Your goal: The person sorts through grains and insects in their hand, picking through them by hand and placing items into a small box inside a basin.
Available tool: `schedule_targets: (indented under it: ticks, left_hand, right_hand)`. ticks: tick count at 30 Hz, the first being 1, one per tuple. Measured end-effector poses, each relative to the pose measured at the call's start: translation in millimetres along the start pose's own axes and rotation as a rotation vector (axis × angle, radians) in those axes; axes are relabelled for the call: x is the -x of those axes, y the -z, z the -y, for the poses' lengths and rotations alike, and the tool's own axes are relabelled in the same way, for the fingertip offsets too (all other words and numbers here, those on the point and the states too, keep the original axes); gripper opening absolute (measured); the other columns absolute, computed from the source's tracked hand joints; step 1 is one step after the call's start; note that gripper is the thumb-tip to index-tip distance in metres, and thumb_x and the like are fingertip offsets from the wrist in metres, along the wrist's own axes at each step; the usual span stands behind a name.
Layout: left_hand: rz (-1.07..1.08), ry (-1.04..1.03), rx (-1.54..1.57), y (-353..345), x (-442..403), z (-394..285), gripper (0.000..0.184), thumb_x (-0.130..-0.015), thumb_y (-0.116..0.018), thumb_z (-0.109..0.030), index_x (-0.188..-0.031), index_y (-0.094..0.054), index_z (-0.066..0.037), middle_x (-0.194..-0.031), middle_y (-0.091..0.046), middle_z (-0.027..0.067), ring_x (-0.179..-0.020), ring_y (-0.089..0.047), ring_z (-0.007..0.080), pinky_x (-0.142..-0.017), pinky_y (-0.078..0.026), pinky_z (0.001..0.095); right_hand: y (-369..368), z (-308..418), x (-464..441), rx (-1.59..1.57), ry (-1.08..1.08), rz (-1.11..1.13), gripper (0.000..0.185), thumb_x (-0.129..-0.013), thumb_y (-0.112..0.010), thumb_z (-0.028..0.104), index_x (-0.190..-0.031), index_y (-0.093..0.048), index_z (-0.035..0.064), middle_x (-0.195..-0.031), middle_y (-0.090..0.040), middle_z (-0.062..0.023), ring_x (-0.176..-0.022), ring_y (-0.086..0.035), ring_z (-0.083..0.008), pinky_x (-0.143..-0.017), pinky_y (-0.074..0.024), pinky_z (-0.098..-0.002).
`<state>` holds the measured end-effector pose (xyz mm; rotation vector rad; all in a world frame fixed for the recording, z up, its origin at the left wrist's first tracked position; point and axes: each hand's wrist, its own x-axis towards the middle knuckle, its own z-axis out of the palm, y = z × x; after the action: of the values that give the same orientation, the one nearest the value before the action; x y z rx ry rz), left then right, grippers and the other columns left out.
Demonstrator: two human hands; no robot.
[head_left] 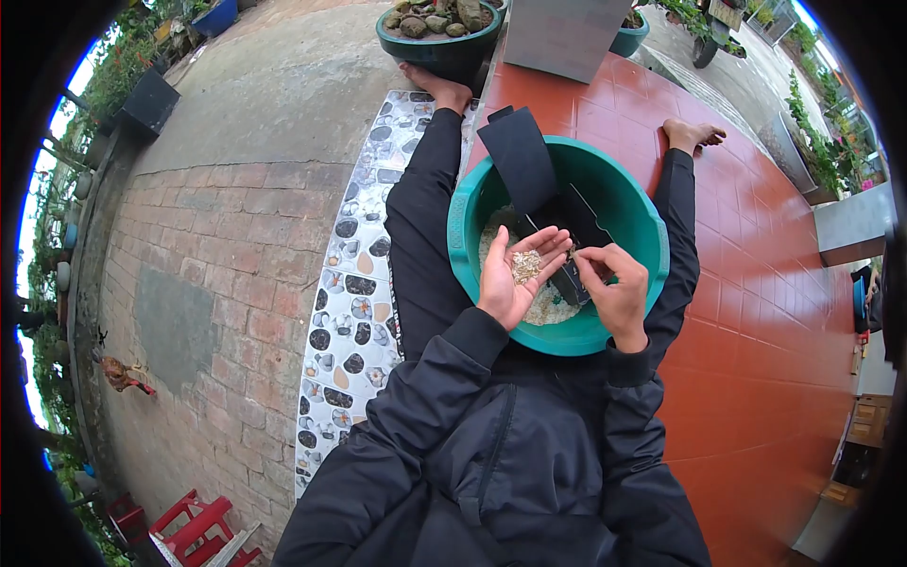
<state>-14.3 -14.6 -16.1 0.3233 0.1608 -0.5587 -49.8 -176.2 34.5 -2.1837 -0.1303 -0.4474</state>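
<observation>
My left hand (508, 288) is turned palm up over a green basin (460, 222), its palm cupped around a small heap of pale grains (525, 267). Just right of its fingertips is my right hand (619, 288), thumb and index finger pinched together. Whatever sits in that pinch is too small to name. More whitish grains (551, 310) lie in the bottom of the basin, partly hidden below my hands. A black flat-sided object like an opened box (520, 161) leans inside the basin and sticks out over its far rim.
The basin stands between my outstretched legs on red tiles (737, 378). A pebble-patterned tile strip (345, 312) runs along the left, beside brick paving (227, 246). A planter with stones (439, 42) is near my left foot. A chicken (118, 373) and red stools (198, 529) are farther left.
</observation>
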Motion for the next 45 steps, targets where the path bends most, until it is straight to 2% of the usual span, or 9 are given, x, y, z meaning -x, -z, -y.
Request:
schedule_targets:
  ticks: [3, 6, 13, 17, 19, 36, 40, 43, 45]
  left_hand:
    - [0.011, 0.008, -0.025, 1, 0, 0, 0.073, -0.105, -0.020, -0.051, -0.131, -0.050, 0.009, -0.135, -0.055, 0.0218, -0.128, -0.052, 0.0310, -0.110, -0.042, 0.0403]
    - [0.018, 0.025, -0.070, 0, 1, 0, 0.072, -0.104, -0.019, -0.052, -0.131, -0.052, 0.007, -0.133, -0.057, 0.0182, -0.123, -0.055, 0.0268, -0.106, -0.044, 0.0387]
    - [-0.053, 0.076, -0.191, 1, 3, -1, 0.069, -0.105, -0.020, -0.051, -0.130, -0.057, 0.001, -0.125, -0.062, 0.0077, -0.112, -0.057, 0.0159, -0.101, -0.044, 0.0334]
    - [-0.060, 0.081, -0.183, 1, 3, 0, 0.069, -0.105, -0.020, -0.051, -0.130, -0.058, 0.000, -0.124, -0.062, 0.0062, -0.114, -0.056, 0.0156, -0.101, -0.043, 0.0329]
    - [-0.057, 0.082, -0.170, 0, 3, 0, 0.069, -0.105, -0.023, -0.051, -0.131, -0.055, 0.004, -0.128, -0.060, 0.0097, -0.119, -0.054, 0.0187, -0.106, -0.040, 0.0341]
    - [-0.044, 0.081, -0.168, 12, -3, 4, 0.066, -0.103, -0.028, -0.052, -0.128, -0.059, 0.000, -0.123, -0.063, 0.0063, -0.117, -0.055, 0.0167, -0.103, -0.040, 0.0366]
    - [-0.018, 0.090, -0.150, 12, -3, 3, 0.066, -0.104, -0.027, -0.052, -0.128, -0.059, 0.000, -0.121, -0.064, 0.0065, -0.114, -0.058, 0.0175, -0.102, -0.042, 0.0343]
    - [-0.015, 0.079, -0.153, 11, -2, 3, 0.066, -0.104, -0.026, -0.052, -0.128, -0.058, 0.001, -0.121, -0.065, 0.0077, -0.114, -0.059, 0.0182, -0.099, -0.045, 0.0327]
    - [-0.003, 0.083, -0.146, 10, -2, 2, 0.067, -0.104, -0.026, -0.052, -0.128, -0.058, 0.002, -0.122, -0.064, 0.0090, -0.114, -0.059, 0.0189, -0.100, -0.046, 0.0330]
  right_hand:
    - [-12, 11, 1, -0.046, 0.054, 0.042, 0.011, -0.078, -0.072, 0.000, -0.088, -0.070, 0.0009, -0.074, -0.062, -0.0067, -0.062, -0.061, -0.0166, -0.056, -0.0473, -0.0269]
    - [-22, 14, -5, 0.068, 0.204, 0.117, 0.013, -0.073, -0.072, 0.005, -0.085, -0.070, 0.0046, -0.077, -0.064, -0.0070, -0.067, -0.063, -0.0238, -0.062, -0.0502, -0.0326]
    - [-26, 14, -17, 0.267, 0.361, 0.160, 0.009, -0.075, -0.072, 0.010, -0.083, -0.071, 0.0090, -0.077, -0.065, -0.0040, -0.069, -0.062, -0.0232, -0.062, -0.0479, -0.0339]
    - [-26, 12, -20, 0.246, 0.376, 0.165, 0.009, -0.075, -0.071, 0.011, -0.084, -0.072, 0.0094, -0.079, -0.066, -0.0027, -0.070, -0.063, -0.0219, -0.062, -0.0476, -0.0329]
    - [-24, 10, -21, 0.256, 0.385, 0.168, 0.009, -0.076, -0.071, 0.012, -0.085, -0.072, 0.0095, -0.080, -0.066, -0.0024, -0.070, -0.063, -0.0216, -0.063, -0.0477, -0.0326]
    - [-24, 13, -27, 0.343, 0.490, 0.229, 0.011, -0.078, -0.070, 0.012, -0.089, -0.073, 0.0131, -0.079, -0.066, 0.0009, -0.073, -0.063, -0.0178, -0.063, -0.0464, -0.0314]
    - [-24, 12, -28, 0.330, 0.485, 0.229, 0.010, -0.078, -0.070, 0.012, -0.088, -0.073, 0.0130, -0.079, -0.066, 0.0005, -0.073, -0.063, -0.0188, -0.063, -0.0468, -0.0321]
    - [-23, 10, -27, 0.208, 0.454, 0.202, 0.010, -0.078, -0.069, 0.009, -0.087, -0.073, 0.0087, -0.079, -0.067, -0.0019, -0.067, -0.062, -0.0191, -0.059, -0.0465, -0.0301]
    - [-18, 13, -21, -0.048, 0.111, 0.258, 0.011, -0.078, -0.068, 0.004, -0.088, -0.073, 0.0035, -0.079, -0.067, -0.0044, -0.062, -0.061, -0.0155, -0.057, -0.0460, -0.0257]
